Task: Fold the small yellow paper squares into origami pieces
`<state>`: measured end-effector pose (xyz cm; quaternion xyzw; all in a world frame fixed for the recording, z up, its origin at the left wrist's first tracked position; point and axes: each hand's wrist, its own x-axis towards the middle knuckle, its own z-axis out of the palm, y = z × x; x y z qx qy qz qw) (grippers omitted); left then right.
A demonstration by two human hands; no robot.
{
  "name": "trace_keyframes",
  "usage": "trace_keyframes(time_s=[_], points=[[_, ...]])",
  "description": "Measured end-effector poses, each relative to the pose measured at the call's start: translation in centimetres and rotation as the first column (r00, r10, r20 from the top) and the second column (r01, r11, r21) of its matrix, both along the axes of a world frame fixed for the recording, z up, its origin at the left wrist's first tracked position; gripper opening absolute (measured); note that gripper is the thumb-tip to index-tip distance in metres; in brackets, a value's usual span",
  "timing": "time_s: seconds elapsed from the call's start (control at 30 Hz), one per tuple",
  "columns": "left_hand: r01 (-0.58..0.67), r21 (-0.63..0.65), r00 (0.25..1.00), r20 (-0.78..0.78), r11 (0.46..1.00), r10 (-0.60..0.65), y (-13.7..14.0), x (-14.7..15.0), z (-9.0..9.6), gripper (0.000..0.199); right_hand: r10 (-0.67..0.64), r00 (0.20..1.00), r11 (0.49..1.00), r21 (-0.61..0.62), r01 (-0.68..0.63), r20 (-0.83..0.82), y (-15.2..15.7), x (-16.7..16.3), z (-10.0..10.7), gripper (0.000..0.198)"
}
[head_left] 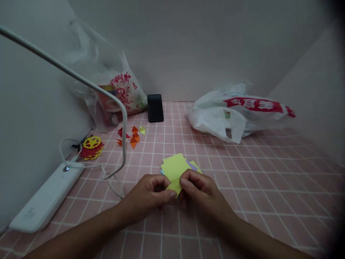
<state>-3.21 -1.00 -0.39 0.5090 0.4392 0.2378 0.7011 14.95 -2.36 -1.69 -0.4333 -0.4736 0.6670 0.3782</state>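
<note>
Both hands meet over a small piece of yellow paper [175,187] near the middle of the tiled surface. My left hand [151,194] pinches its left side between thumb and fingers. The thumb and forefinger of my right hand [201,189] close on its right side. Just beyond my fingertips lies a pile of square paper sheets [175,166], yellow on top, with purple and blue edges peeking out. My hands partly cover the pile's near side.
Small folded orange, red and yellow paper pieces [134,137] lie left of centre, beside yellow and red gear-shaped cutouts [92,146]. A white power strip [48,196] and cable [125,136] occupy the left. Behind are a black phone [155,108] and plastic bags [212,117].
</note>
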Motion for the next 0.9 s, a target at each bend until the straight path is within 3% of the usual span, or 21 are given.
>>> trace_keyframes(time_s=[0.17,0.4,0.9], points=[[0.034,0.044,0.999,-0.032,0.998,-0.033,0.1,-0.11,0.07,0.032,0.041,0.998,0.999,-0.019,-0.04,0.037,-0.1,-0.06,0.13,0.032],[-0.03,0.043,0.999,-0.02,0.999,0.031,0.24,-0.31,-0.01,0.034,-0.015,0.995,0.996,-0.087,0.007,-0.098,-0.23,-0.04,-0.35,0.035],[-0.113,0.025,0.993,0.022,0.993,0.113,0.43,-0.38,-0.36,0.031,-0.144,0.979,0.988,-0.08,0.133,-0.147,-0.19,-0.14,-0.25,0.034]])
